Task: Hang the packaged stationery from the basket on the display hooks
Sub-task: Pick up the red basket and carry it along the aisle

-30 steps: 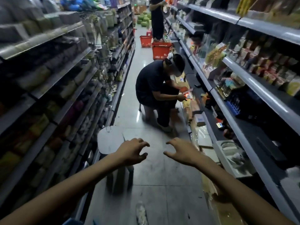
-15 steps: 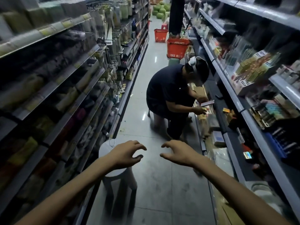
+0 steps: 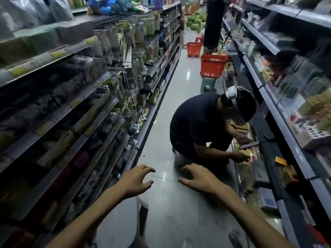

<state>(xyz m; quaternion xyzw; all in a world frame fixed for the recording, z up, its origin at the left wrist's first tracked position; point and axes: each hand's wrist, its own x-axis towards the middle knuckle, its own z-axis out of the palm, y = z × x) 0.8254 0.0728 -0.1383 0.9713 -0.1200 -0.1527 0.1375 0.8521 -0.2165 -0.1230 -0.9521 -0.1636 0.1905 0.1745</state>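
Head view: the left hand (image 3: 137, 179) and right hand (image 3: 198, 179) were held out over the aisle floor, apart, fingers loosely curled, nothing gripped. A red basket (image 3: 213, 66) was seen well beyond them, past a kneeling person (image 3: 200, 126). Packaged stationery (image 3: 125, 56) was hung along the left shelving (image 3: 71, 111), well apart from both hands.

left-side shelf goods (image 3: 59, 133) blurred, unreadable; stool (image 3: 142, 203) mostly hidden under left forearm; both forearms cut off at btm edge.
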